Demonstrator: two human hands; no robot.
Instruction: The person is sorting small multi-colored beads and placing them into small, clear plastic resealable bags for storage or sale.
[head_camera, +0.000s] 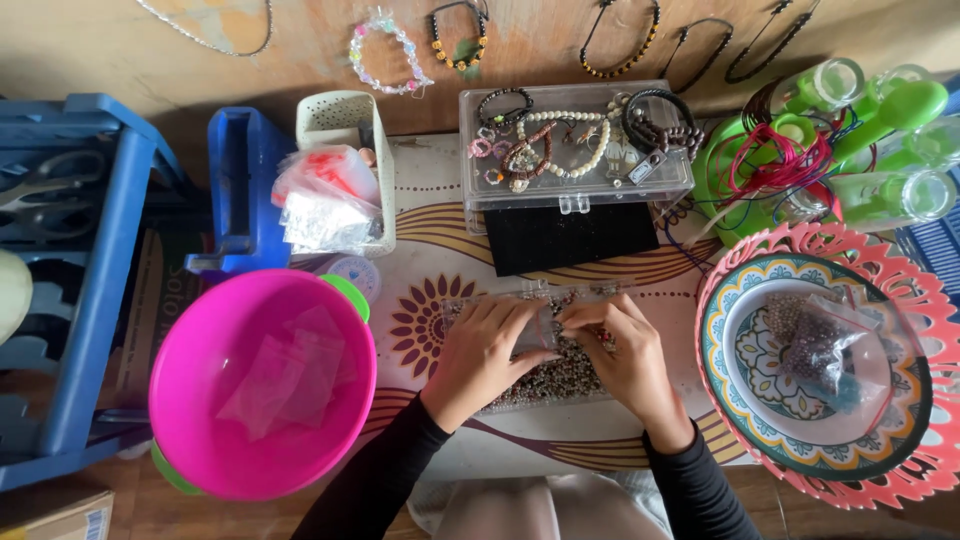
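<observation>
My left hand (482, 352) and my right hand (622, 350) rest side by side over a shallow clear tray of small brown and mixed beads (562, 378). The fingertips of both hands meet near the tray's far edge and pinch something small and clear between them; what it is I cannot make out. Both wrists wear black sleeves. The hands hide most of the tray.
A pink bowl (262, 385) with small clear bags lies at left. At right a patterned plate (815, 365) holds a bag of dark beads. Behind stand a clear box of bracelets (575, 145), a white basket with bags (340, 180), green bottles (880, 110) and blue racks (90, 280).
</observation>
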